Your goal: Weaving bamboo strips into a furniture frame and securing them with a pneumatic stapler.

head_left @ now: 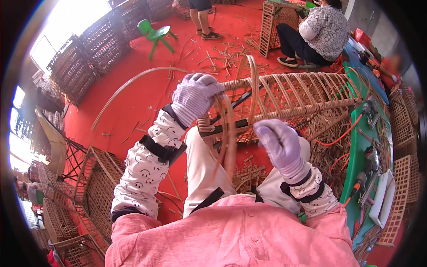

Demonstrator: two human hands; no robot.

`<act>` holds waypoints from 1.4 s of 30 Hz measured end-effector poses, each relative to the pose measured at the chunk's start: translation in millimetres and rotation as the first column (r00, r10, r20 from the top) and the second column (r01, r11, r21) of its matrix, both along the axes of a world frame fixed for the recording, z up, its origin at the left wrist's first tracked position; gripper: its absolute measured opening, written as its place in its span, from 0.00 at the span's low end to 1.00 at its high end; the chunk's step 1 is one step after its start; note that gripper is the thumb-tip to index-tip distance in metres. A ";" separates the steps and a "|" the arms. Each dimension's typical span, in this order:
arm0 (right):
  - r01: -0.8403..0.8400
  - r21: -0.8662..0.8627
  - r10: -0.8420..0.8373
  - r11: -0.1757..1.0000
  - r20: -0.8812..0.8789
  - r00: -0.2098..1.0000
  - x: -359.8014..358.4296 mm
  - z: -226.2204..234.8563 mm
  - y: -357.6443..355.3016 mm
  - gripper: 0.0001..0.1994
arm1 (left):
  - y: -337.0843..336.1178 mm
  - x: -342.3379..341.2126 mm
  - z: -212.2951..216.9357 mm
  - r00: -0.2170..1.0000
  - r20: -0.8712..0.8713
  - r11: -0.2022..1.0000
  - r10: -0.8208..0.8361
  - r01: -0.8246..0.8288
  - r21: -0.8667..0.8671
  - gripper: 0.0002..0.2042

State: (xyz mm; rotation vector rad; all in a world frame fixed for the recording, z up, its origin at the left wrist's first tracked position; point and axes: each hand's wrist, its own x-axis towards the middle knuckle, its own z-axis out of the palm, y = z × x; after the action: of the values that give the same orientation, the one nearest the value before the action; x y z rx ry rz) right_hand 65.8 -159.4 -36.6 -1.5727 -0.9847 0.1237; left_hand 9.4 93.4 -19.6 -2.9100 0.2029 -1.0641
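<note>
A long woven rattan frame (pixel 307 107), its rails wrapped with cane, stretches from above my knees toward the right. My left hand (pixel 195 95), in a striped lavender glove, is closed on a rattan strip (pixel 229 133) at the frame's near left corner. That strip hangs down in a curve, smeared by motion. Another cane loop (pixel 254 80) arches upright over the frame. My right hand (pixel 280 144), gloved alike, is just below the frame beside the loop's lower end. Its fingers are curled in, and anything inside them is hidden. A dark bar (pixel 224 129) lies along the frame's near end.
Cane scraps (pixel 222 55) litter the red floor. On the right, a green bench (pixel 356 160) holds tools and orange cords. Woven crates (pixel 102 191) stand at the left. A green chair (pixel 155 35) and a seated person (pixel 324 33) are farther off.
</note>
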 end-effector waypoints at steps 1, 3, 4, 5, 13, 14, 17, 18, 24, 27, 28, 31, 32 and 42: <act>-0.076 -0.129 0.050 0.989 -0.194 0.980 -2.5 8.5 3.3 0.15 | 0.0 0.5 -0.4 0.999 0.000 0.999 -0.042 0.042 -0.001 0.16; -0.173 -0.179 0.088 0.968 -0.401 0.912 -3.9 17.4 16.3 0.17 | 0.1 2.3 -3.6 0.992 0.038 0.993 -0.117 0.118 -0.011 0.16; -0.282 -0.192 0.118 0.940 -0.592 0.797 -4.5 22.3 23.7 0.19 | 2.1 1.8 -6.7 0.992 0.039 0.993 -0.118 0.118 -0.021 0.16; -0.300 -0.196 0.086 0.934 -0.689 0.719 -6.7 30.3 29.9 0.19 | 5.2 0.5 -10.2 0.991 -0.005 0.989 -0.134 0.133 -0.058 0.13; -0.425 0.124 0.326 0.897 -0.834 0.444 6.9 24.8 44.1 0.10 | 26.4 -22.4 -6.0 0.973 0.213 0.969 -0.083 0.129 -0.210 0.08; -0.476 0.055 0.294 0.878 -0.847 0.444 12.8 29.2 35.4 0.11 | 36.6 -29.6 -12.5 0.973 0.227 0.903 0.033 0.068 -0.424 0.09; -0.397 -0.032 0.217 0.917 -0.795 0.566 3.8 31.5 36.6 0.13 | 93.7 -66.8 -22.6 0.739 -0.064 -0.334 -0.671 -0.378 -0.863 0.10; -0.448 -0.011 0.242 0.894 -0.829 0.504 11.4 24.9 35.0 0.13 | 84.6 -58.5 -22.1 0.734 -0.056 -0.332 -0.677 -0.373 -0.866 0.10; -0.392 0.244 0.394 0.887 -0.843 0.367 14.8 11.9 33.7 0.12 | -22.0 -1.9 -8.7 0.960 0.248 0.537 -0.127 0.277 -0.797 0.16; -0.356 0.309 0.436 0.882 -0.822 0.366 11.6 14.8 32.6 0.11 | -13.8 17.6 0.3 0.969 -0.175 0.954 0.173 -0.210 -0.214 0.12; -0.360 0.312 0.442 0.879 -0.816 0.373 11.2 13.8 33.7 0.11 | -14.7 29.0 8.7 0.921 -0.314 0.929 0.229 -0.303 -0.211 0.11; -0.301 0.370 0.472 0.879 -0.764 0.440 7.8 18.5 33.4 0.12 | -17.1 38.9 4.7 0.916 -0.344 0.919 0.204 -0.300 -0.255 0.10; -0.307 0.366 0.472 0.878 -0.765 0.438 5.1 20.1 31.8 0.12 | -17.7 37.8 -1.4 0.963 -0.237 0.932 0.130 -0.200 -0.301 0.10; -0.260 0.258 0.363 0.931 -0.749 0.554 -11.6 4.7 10.7 0.12 | -39.1 -35.4 -23.8 0.985 -0.155 0.890 -0.070 -0.009 -0.456 0.08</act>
State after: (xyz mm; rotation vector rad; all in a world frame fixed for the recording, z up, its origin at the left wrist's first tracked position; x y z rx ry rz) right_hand 54.2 -148.7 -31.9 -1.0141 -0.5141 0.9301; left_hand -26.0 54.3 -43.4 -3.4317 -0.0017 -0.9820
